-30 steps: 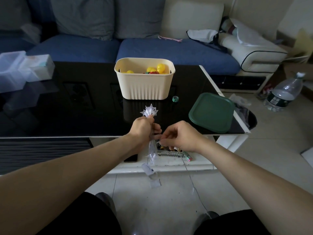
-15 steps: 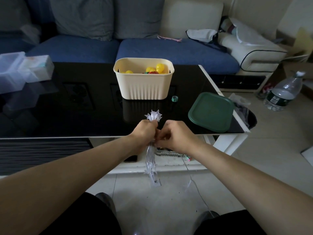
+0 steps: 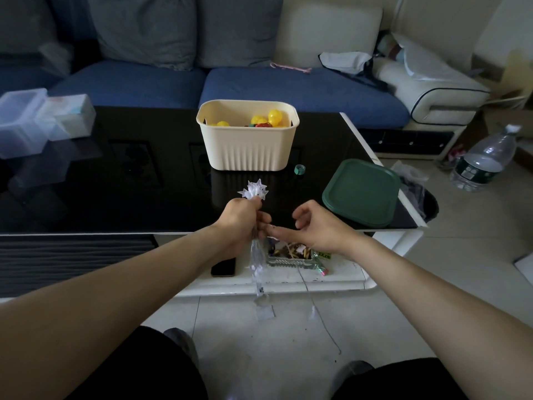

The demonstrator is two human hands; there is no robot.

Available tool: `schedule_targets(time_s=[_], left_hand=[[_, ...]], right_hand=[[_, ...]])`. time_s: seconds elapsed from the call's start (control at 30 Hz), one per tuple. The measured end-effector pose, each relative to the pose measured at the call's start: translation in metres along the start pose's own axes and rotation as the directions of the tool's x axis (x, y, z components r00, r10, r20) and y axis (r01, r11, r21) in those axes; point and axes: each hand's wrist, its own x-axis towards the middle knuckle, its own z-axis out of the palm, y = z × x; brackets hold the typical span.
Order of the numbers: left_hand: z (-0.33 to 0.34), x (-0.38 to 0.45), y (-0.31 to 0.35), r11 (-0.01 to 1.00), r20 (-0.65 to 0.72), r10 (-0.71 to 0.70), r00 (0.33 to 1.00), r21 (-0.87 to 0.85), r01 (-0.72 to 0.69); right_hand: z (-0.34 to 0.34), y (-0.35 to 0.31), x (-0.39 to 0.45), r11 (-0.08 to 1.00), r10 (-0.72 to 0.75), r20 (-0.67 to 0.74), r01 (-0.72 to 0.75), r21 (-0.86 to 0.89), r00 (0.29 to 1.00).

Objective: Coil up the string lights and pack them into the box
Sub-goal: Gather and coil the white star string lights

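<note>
My left hand (image 3: 240,219) is closed around a bundle of clear string lights (image 3: 253,192). Star-shaped bulbs stick out above the fist and more hang below it toward the floor. My right hand (image 3: 317,229) sits just to the right with fingers spread, its thumb near the left fist. A thin wire (image 3: 310,284) trails from under it down to the floor. The cream ribbed box (image 3: 248,148) stands on the black table beyond my hands, with yellow balls inside. Its green lid (image 3: 360,193) lies to the right.
The black glass coffee table (image 3: 115,183) has clear plastic containers (image 3: 43,119) at its left. A small green ring (image 3: 299,169) lies by the box. A lower shelf holds a phone (image 3: 223,267) and a glass tray of snacks (image 3: 291,255). A water bottle (image 3: 484,160) stands on the floor at right.
My right hand has pulled away from the left fist and spread its fingers. The left hand keeps its grip on the bundle.
</note>
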Motion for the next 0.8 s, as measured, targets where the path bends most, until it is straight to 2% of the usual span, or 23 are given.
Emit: schedule_targets(time_s=[0.07,0.17,0.23,0.3,0.47,0.57,0.63,0.7,0.8], left_hand=[[-0.001,0.001,0.001,1.0,-0.006,0.006,1.0,-0.013,-0.006],[-0.003,0.001,0.002,1.0,-0.011,0.01,1.0,-0.022,-0.011],[-0.003,0.002,0.002,1.0,-0.013,0.014,1.0,-0.025,-0.015],[-0.004,0.003,0.002,0.999,-0.012,0.021,1.0,-0.03,-0.021],[-0.007,0.005,-0.001,1.0,-0.011,0.023,1.0,-0.009,-0.023],[-0.005,0.006,-0.003,1.0,-0.006,0.01,1.0,0.008,-0.01],[-0.002,0.006,-0.005,1.0,0.015,0.003,1.0,0.023,-0.003],[0.001,0.005,-0.005,1.0,0.042,0.006,0.999,0.022,-0.007],[0.004,0.003,-0.005,1.0,0.054,0.024,0.998,0.017,-0.025]], right_hand=[[-0.002,0.007,-0.001,0.995,0.1,0.185,-0.101,-0.009,0.978],[0.0,0.017,0.0,0.983,0.18,0.474,-0.173,-0.057,0.862],[0.0,0.02,-0.001,0.978,0.185,0.583,-0.205,-0.032,0.791],[0.0,0.019,-0.002,0.974,0.161,0.612,-0.224,0.028,0.774],[-0.007,0.003,-0.003,0.916,0.088,0.389,-0.228,0.33,0.917],[-0.011,-0.007,-0.003,0.836,0.041,0.306,-0.201,0.511,0.951],[-0.01,-0.011,-0.003,0.827,0.012,0.204,-0.124,0.549,0.979],[-0.003,-0.014,-0.002,0.86,-0.008,0.054,-0.02,0.51,0.999],[0.013,-0.019,-0.001,0.84,0.002,-0.128,0.068,0.538,0.992]])
